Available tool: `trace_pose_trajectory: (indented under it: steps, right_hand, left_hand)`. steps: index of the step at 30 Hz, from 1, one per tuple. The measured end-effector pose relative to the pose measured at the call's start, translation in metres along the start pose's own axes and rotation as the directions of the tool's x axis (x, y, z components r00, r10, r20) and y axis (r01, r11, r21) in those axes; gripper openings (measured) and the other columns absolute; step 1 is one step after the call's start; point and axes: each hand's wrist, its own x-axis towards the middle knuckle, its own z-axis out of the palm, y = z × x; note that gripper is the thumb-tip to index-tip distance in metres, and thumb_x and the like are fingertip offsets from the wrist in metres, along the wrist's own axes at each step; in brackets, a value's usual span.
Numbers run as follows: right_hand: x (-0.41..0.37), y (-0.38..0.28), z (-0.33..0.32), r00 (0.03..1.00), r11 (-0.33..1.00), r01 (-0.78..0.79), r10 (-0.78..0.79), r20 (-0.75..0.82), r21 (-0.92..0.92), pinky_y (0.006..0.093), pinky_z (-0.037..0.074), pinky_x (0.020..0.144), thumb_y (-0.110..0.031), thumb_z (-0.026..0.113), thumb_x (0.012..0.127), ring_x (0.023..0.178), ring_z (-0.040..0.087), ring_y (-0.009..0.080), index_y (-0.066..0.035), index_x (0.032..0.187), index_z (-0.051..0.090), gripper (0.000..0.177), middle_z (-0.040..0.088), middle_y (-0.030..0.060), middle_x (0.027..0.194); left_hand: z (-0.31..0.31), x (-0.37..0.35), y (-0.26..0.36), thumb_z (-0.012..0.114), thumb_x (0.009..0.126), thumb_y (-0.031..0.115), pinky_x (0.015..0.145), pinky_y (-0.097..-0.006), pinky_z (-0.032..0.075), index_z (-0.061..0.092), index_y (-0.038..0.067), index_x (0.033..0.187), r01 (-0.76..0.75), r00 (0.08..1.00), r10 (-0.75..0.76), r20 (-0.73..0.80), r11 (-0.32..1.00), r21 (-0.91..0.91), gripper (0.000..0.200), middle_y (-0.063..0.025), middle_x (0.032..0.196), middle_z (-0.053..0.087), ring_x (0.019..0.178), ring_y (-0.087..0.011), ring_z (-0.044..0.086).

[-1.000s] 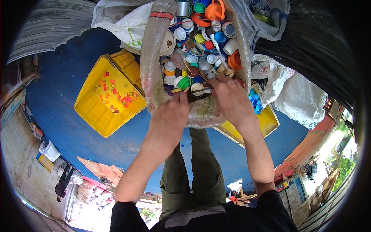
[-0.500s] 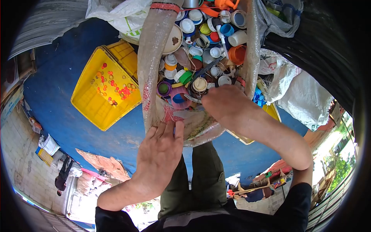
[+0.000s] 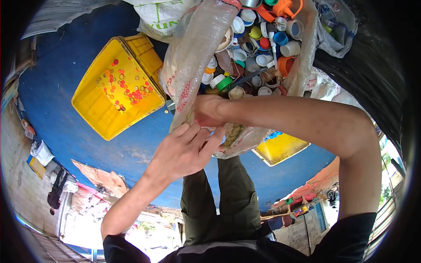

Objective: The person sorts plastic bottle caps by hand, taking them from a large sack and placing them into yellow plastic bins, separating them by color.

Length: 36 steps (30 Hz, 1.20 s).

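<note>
A large translucent woven sack (image 3: 193, 57) stands open, filled with mixed plastic caps and lids (image 3: 245, 57). At its near rim, my left hand (image 3: 186, 147) has its fingers curled on the sack's edge, beside a small whitish-blue piece partly hidden by the fingers. My right hand (image 3: 208, 109) reaches across to the sack's left inner side, close above my left hand. Its fingers are mostly hidden, so what it holds does not show. A green cap (image 3: 224, 83) and a white cap lie just beyond my right hand.
Left of the sack is a yellow crate (image 3: 118, 87) with small red and orange caps inside. Another yellow container (image 3: 283, 149) is at the right, partly behind the sack. White bags surround the blue floor (image 3: 48, 105). A distant person (image 3: 55, 193) is at the lower left.
My right hand has moved left across the sack toward my left hand. The sack's left side now bulges and leans more, and my left fingers are more curled.
</note>
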Motion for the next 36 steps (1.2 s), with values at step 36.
trace_pose_trajectory:
  steps: [36]
  right_hand:
    - [-0.213,0.058,-0.074,0.947,0.982,-0.190,0.183,-0.263,-0.003,0.0464,0.035,0.119,-0.034,0.080,0.076,0.137,0.050,0.0255,-0.006,0.107,0.081,0.042,0.061,0.0124,0.139]
  left_hand:
    - [-0.001,0.013,0.005,0.090,0.078,0.017,0.053,-0.0270,0.039,0.065,-0.006,0.131,-0.140,0.932,0.090,-0.352,0.983,-0.120,0.063,0.0007,0.076,0.075,0.060,-0.0108,0.066]
